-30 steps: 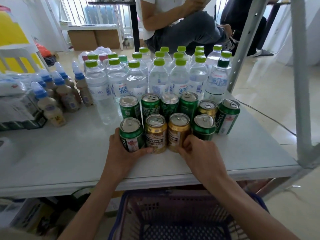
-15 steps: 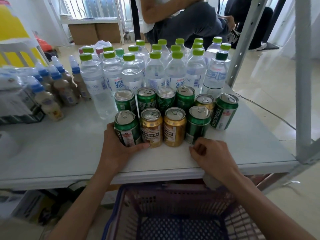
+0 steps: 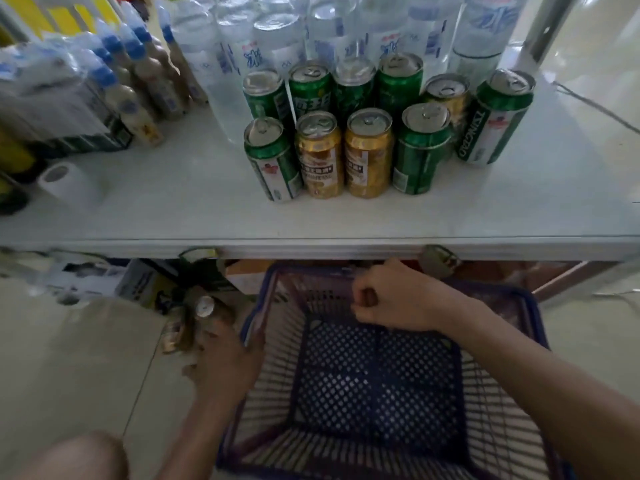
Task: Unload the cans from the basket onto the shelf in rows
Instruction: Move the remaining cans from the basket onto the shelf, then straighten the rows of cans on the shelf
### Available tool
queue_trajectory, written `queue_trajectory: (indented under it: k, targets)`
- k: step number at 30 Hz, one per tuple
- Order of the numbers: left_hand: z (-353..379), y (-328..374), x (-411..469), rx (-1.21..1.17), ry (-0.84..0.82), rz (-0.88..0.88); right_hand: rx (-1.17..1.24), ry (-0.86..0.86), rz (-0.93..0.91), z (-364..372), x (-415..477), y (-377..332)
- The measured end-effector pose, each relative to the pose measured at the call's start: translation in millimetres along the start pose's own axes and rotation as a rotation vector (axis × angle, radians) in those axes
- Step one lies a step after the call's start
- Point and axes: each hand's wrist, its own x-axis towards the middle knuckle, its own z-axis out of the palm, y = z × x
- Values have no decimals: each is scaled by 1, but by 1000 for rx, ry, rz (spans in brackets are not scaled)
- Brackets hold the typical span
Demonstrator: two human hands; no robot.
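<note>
Head view, looking down over the front edge of the shelf [image 3: 173,209]. Finds cans [image 3: 369,157] upright in two close rows, six behind, four in front, set back from that edge by a bare strip; more bare surface leftward up to a paper roll [image 3: 65,181]. Finds blue basket [image 3: 375,386] just below the edge, mesh bottom showing. Sees right hand [image 3: 391,299] fisted over the far rim, nothing visible inside. Cannot tell grip of left hand [image 3: 225,365], blurred at the left rim
</note>
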Motion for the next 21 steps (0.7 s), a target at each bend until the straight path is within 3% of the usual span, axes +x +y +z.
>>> queue_trajectory:
  k: [2, 7, 11, 16, 21]
  targets:
    - [20, -13, -3, -92, -133, 0, 36, 7, -15, 6, 2, -2]
    - [36, -6, -16, -119, -51, 120, 97, 7, -24, 22, 18, -12]
    - [31, 10, -22, -128, -196, 159, 46, -27, -31, 42, 25, -24]
    - [-19, 41, 6, -22, -491, 70, 6, -5, 91, 57, 41, -33]
    - [-61, 25, 54, -24, -539, -33, 0, 115, 152, 76, 69, -52]
